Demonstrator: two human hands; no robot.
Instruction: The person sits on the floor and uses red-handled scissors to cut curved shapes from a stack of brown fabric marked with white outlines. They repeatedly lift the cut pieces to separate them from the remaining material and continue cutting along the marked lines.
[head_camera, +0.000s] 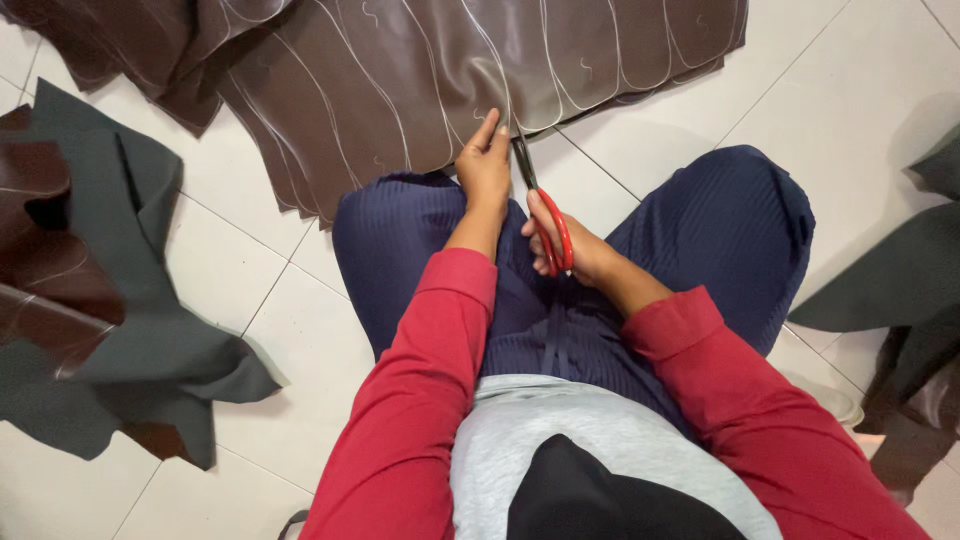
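A large brown leather sheet (420, 70) marked with white curved lines lies on the tiled floor in front of my knees. My left hand (484, 165) grips its near edge, fingers pinched on the leather. My right hand (565, 250) holds red-handled scissors (545, 215), whose dark blades point up at the sheet's edge just right of my left hand, along a white line. I sit with legs folded in dark blue trousers, and both sleeves are red.
A heap of grey-backed and glossy brown leather offcuts (100, 300) lies at the left. More dark grey pieces (900, 270) lie at the right edge. White floor tiles (860, 80) surround me.
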